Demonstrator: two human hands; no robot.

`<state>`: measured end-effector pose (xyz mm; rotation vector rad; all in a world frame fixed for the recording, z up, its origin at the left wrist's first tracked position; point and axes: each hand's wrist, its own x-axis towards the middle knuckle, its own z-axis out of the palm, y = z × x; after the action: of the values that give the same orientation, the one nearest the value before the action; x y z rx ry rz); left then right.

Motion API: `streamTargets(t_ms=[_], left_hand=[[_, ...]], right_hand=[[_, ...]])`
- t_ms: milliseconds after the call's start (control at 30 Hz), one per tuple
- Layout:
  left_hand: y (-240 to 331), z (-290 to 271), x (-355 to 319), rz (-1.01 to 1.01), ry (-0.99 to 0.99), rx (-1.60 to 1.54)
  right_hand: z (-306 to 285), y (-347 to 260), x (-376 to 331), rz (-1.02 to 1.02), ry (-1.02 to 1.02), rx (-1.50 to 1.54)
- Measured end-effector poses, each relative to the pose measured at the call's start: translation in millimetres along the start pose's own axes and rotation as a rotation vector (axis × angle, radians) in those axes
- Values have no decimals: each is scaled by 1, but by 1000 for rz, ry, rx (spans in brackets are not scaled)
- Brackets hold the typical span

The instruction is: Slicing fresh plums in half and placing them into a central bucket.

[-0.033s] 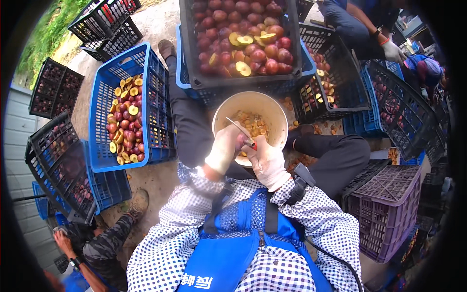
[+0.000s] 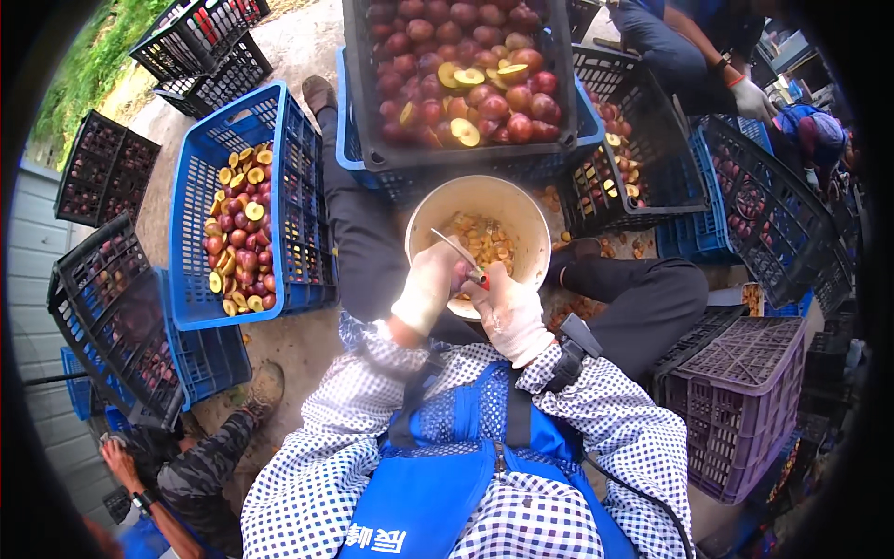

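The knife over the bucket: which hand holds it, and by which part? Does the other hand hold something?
The right hand holds the knife by its handle. The left hand grips a reddish fruit, mostly hidden.

White gloves cover each hand [image 2: 424, 291], with blue-checked sleeves [image 2: 615, 424], a blue apron [image 2: 447, 484] and dark trousers [image 2: 643, 298].

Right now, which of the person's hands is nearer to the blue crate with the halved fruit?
Left. The left hand is over the bucket's left rim, on the side of the blue crate. The right hand is further right, behind the knife.
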<state>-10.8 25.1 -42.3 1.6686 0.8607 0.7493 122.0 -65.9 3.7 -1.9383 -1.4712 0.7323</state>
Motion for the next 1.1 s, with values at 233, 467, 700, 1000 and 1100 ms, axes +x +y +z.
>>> streamTargets(t_ms=[233,467,700,1000,1100], left_hand=[[-1,-6,10,-116,-34,11],[41,-2,14,-313,5,-904],[56,-35,14,-99,-67,-1029],[56,-26,8,-69,-129,-1092],[63,-26,8,-131,-99,-1078]], right_hand=[[8,6,10,362,-310,904],[-12,-6,22,213,-184,1150],[-37,-15,-1,-55,41,956],[-22,-30,-6,-148,133,282],[-14,-31,-6,-121,200,167]])
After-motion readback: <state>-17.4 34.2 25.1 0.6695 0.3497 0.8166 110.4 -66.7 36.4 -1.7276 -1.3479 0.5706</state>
